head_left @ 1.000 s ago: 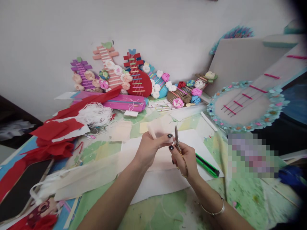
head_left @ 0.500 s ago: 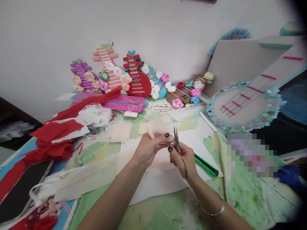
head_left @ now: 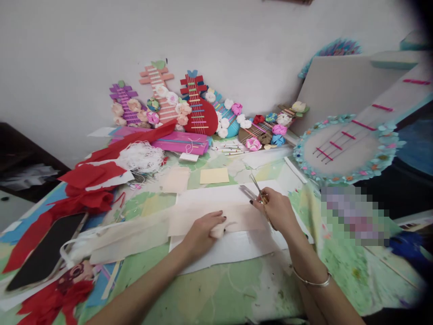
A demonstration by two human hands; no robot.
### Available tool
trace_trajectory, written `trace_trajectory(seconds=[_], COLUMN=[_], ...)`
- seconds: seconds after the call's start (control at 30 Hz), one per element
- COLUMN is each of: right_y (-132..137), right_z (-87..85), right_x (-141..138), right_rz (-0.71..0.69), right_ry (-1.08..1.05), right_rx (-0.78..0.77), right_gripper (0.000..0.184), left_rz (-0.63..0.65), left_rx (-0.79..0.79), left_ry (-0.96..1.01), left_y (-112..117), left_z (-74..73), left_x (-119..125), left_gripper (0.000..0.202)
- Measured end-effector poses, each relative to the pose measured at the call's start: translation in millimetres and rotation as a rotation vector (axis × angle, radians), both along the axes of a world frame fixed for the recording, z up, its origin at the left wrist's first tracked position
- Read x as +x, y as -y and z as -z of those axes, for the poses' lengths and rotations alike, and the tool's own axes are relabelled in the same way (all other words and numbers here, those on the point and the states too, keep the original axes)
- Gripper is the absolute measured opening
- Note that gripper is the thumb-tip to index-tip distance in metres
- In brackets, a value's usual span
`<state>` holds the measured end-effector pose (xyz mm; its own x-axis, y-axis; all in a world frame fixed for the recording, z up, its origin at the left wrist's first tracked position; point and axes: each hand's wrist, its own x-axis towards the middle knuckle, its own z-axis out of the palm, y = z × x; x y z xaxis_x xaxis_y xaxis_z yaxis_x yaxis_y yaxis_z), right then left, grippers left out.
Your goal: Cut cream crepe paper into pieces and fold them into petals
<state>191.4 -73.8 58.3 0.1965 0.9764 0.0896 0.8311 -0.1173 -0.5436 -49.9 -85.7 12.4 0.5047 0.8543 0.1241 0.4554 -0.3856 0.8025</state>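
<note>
A: Status on left hand [head_left: 204,228]?

B: Down over pale peach strip [head_left: 245,219], fingers stretched forward. Near small cream piece [head_left: 218,230], right by the fingertips. Pinched or only pressed — cannot tell because of the hidden thumb.

A: And right hand [head_left: 279,208]?

B: Curled around the handles of gold-handled scissors [head_left: 262,196]. With blades spread, aimed away from the body and leftward. Clear of the cream piece.

A: Location of the strip?

B: Lying crosswise on white sheet [head_left: 216,256], in front of the body. Past the sheet's left edge at one end, toward the right hand at the other.

A: Anything else close?

B: Yes — just beyond the sheet, yellow paper [head_left: 214,175]. Farther left, tangle of white string [head_left: 144,158] beside red material [head_left: 93,174]. Nearer, at table left, dark phone [head_left: 47,253].

A: Back of the table?

B: Lined with small lute-shaped crafts, including red lute [head_left: 207,118] against the wall. To the right, large pale lute [head_left: 341,151] with a turquoise flower rim.
</note>
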Motion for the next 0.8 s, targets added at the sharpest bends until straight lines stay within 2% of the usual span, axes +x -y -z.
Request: trace_trajectory(seconds=[0.03, 0.1, 0.2, 0.27, 0.33, 0.43, 0.5, 0.53, 0.6, 0.7, 0.8], right_y=[1.9, 5.2, 9.2, 11.7, 14.4, 18.6, 20.6, 21.3, 21.8, 21.5, 21.7], right_z=[-2.7, -7.7, -12.1, -12.1, -9.9, -4.1, 0.5, 2.7, 6.5, 10.1, 11.5], right_x=[-0.5, -1.8, 0.1, 4.5, 10.3, 18.2, 22.3, 23.9, 26.7, 29.5, 30.7], right_rz=[0.004, 0.019, 0.055, 0.078, 0.099, 0.112, 0.106, 0.103, 0.102, 0.112, 0.110], right_ry=[0.062, 0.146, 0.258, 0.303, 0.339, 0.390, 0.416, 0.429, 0.451, 0.480, 0.503], right_rx=[-0.011, -0.035, -0.103, -0.145, -0.178, -0.240, -0.267, -0.279, -0.296, -0.315, -0.331], right_gripper=[0.015, 0.016, 0.017, 0.018, 0.018, 0.018, 0.020, 0.021, 0.023, 0.027, 0.025], left_rz=[0.063, 0.099, 0.028, -0.021, -0.084, -0.264, -0.432, -0.461, -0.343, -0.072, 0.104], left_rx=[0.062, 0.124, 0.153, 0.184, 0.229, 0.239, 0.114, 0.017, -0.197, -0.463, -0.469], left_ry=[-0.037, -0.092, -0.124, -0.120, -0.090, -0.035, -0.065, -0.100, -0.131, -0.157, -0.337], left_y=[1.4, 0.5, -5.6, -10.5, -15.5, -21.8, -22.8, -21.8, -17.0, -7.0, -3.2], left_z=[5.1, 11.5, 12.1, 6.7, -4.1, -30.6, -50.3, -58.7, -69.1, -66.3, -51.3], left_x=[-4.4, -10.9, -17.5, -23.3, -32.0, -49.3, -59.7, -63.3, -65.4, -56.3, -40.6], left_gripper=[0.035, 0.042, 0.037, 0.031, 0.025, 0.017, 0.018, 0.018, 0.020, 0.016, 0.010])
